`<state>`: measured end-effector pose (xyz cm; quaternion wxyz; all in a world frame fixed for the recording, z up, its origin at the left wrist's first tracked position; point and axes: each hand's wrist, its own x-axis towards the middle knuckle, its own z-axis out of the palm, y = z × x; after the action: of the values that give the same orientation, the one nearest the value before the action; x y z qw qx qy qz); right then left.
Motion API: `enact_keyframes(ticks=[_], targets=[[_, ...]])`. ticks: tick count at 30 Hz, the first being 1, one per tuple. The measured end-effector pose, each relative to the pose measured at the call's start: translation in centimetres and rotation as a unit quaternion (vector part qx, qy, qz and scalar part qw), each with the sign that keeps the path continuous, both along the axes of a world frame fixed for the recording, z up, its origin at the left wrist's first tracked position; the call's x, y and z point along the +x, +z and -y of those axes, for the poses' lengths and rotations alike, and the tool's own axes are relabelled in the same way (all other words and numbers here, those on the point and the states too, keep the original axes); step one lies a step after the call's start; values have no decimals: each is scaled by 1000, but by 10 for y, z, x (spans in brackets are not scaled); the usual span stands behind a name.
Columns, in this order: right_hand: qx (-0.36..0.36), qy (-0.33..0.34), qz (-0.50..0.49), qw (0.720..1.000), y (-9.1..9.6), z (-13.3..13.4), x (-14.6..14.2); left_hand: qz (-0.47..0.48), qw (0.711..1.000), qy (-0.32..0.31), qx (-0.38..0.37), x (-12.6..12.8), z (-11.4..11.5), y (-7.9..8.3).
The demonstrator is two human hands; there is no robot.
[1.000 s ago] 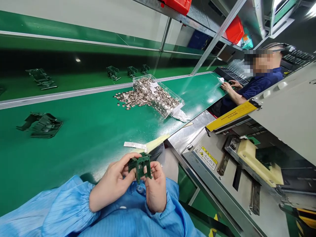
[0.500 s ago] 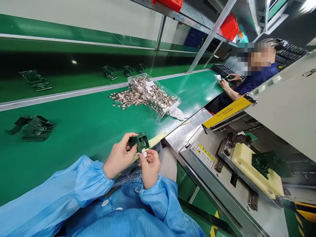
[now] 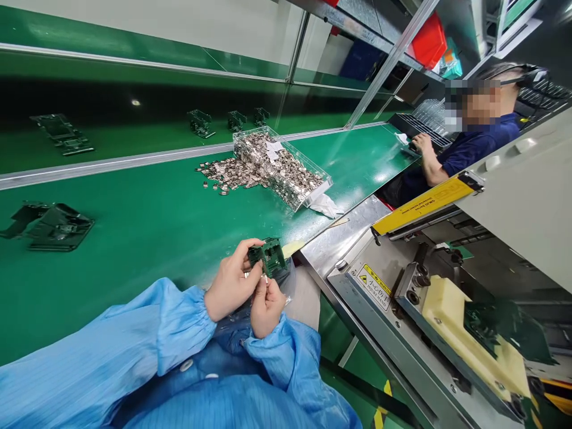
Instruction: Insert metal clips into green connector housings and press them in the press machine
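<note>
My left hand (image 3: 232, 283) is closed around a dark green circuit board assembly (image 3: 273, 256), which I hold tilted above the front edge of the bench. Just below the board, my right hand (image 3: 267, 307) pinches with thumb and fingertips at a small silver metal piece (image 3: 264, 278). That piece is at the board's lower edge; whether it is attached there I cannot tell. Beyond my hands lies a clear plastic tray (image 3: 324, 186) heaped with small metal pieces, and a pile of the same pieces (image 3: 230, 173) has spread over the bench beside it.
Folded circuit boards (image 3: 62, 229) lie on the green bench (image 3: 147, 202) at left. Several more boards (image 3: 201, 123) stand behind the rail. At right is a machine with a cream fixture (image 3: 451, 310) holding a board. A co-worker (image 3: 473, 140) sits at the far end.
Both hands and the board appear shifted slightly right, and the right fingers are drawn closer together under the board. The view has turned a little. The co-worker's hands have moved.
</note>
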<state>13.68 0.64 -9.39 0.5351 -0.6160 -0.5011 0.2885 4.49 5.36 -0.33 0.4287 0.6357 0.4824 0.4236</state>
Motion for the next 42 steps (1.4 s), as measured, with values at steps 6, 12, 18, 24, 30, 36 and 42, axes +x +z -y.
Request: enact_keyframes(ticks=[6,12,18,24,30,36,42], targets=[[56,24,144,988,4,-2,11,-81,996,26,40,-2,-2,2],[59,61,147,986,3,-6,21,-122,989,43,72,-1,-4,2],[36,113,138,983,22,-7,29,-136,987,46,79,-1,-4,2],[-46,82,-17,995,26,2,12,-130,987,55,75,-2,-5,2],[-18,-38,-74,996,6,6,-12,-120,989,54,73,-1,-5,2],[-15,-61,-102,993,10,-1,-16,-121,989,52,70,-1,-4,2],[-38,-38,-100,994,6,-5,-15,-120,989,52,73,-2,-4,2]])
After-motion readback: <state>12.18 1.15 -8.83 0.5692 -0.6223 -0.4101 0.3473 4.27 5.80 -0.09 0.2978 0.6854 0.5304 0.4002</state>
